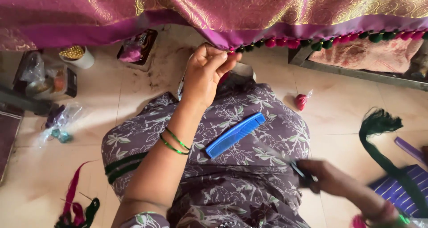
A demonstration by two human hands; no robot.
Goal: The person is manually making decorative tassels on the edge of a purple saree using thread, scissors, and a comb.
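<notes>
Head view, seated on the floor [133,98] with a magenta-and-gold saree [232,9] draped overhead. Your left hand [206,72] pinches the saree's purple hem [223,38] between thumb and fingers, right where the row of pink and green tassels [321,43] begins; keep that pinch close beside the last tassel so the edge stays taut and flat. Your right hand [332,179], low and to the right of the hem and motion-blurred, is closed on a thin dark tool [299,171], too blurred to tell its kind. A blue comb [235,134] lies on your lap below the hem. Open room lies right of the hem, toward the red bundle in clear wrap [302,101] and the green thread skein [379,125]; left of it, a cup of gold beads [76,56] and small bags [60,123] crowd the floor, so draw your thread rightward.
</notes>
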